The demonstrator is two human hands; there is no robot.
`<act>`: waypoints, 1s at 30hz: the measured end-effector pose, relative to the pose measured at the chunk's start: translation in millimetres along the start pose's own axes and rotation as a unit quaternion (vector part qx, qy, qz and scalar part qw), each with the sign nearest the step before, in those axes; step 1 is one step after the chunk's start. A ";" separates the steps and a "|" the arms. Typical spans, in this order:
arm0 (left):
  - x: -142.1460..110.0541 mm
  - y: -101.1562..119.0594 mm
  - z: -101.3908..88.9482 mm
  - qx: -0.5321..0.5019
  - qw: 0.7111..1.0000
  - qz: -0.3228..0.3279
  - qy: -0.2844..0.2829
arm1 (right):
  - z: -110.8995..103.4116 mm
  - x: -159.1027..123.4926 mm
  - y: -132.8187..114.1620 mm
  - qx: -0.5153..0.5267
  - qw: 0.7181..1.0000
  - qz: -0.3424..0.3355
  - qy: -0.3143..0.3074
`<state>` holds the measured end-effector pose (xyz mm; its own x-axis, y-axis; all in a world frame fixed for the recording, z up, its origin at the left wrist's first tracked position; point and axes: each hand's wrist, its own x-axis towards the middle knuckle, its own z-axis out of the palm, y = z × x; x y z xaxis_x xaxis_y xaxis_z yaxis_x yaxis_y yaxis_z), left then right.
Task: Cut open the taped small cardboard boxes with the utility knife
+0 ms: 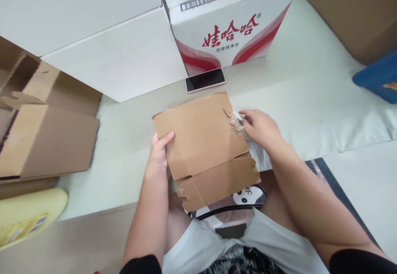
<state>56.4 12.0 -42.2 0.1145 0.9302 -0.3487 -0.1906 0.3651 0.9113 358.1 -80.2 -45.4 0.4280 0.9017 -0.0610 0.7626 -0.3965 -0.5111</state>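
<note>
A flattened brown cardboard box [201, 137] is tilted over my lap, its notched flap toward me. My left hand [160, 152] grips its left edge, thumb on top and fingers underneath. At the torn right edge, my right hand [259, 127] pinches a strip of clear tape [238, 117] between thumb and fingers. The cardboard beneath the tape is ripped and creased. More clear, crumpled plastic [260, 152] hangs below my right hand.
A phone [205, 80] lies before a white and red water carton [229, 34]. Large white boxes [118, 55] stand behind left. Opened brown boxes [58, 137] and a yellow bottle [31, 214] are at left; a blue container [378, 77] and brown box [356, 13] at right.
</note>
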 end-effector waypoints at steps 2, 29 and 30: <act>0.2 0.1 0.5 -0.002 1.000 0.003 0.004 | -1.7 0.1 -2.9 0.035 0.999 -0.004 0.039; 2.8 -4.0 -2.9 0.011 1.000 0.013 0.010 | 6.6 -4.3 -16.0 0.204 0.971 -0.117 0.036; 3.0 -4.5 -3.3 0.012 1.000 0.013 0.009 | 6.6 -4.2 -15.9 0.207 0.971 -0.118 0.037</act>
<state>54.4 13.4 -48.1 0.0921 0.9398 -0.3292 -0.1689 0.3405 0.9249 341.0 -76.5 -42.8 0.3100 0.9381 0.1545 0.5908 -0.0628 -0.8044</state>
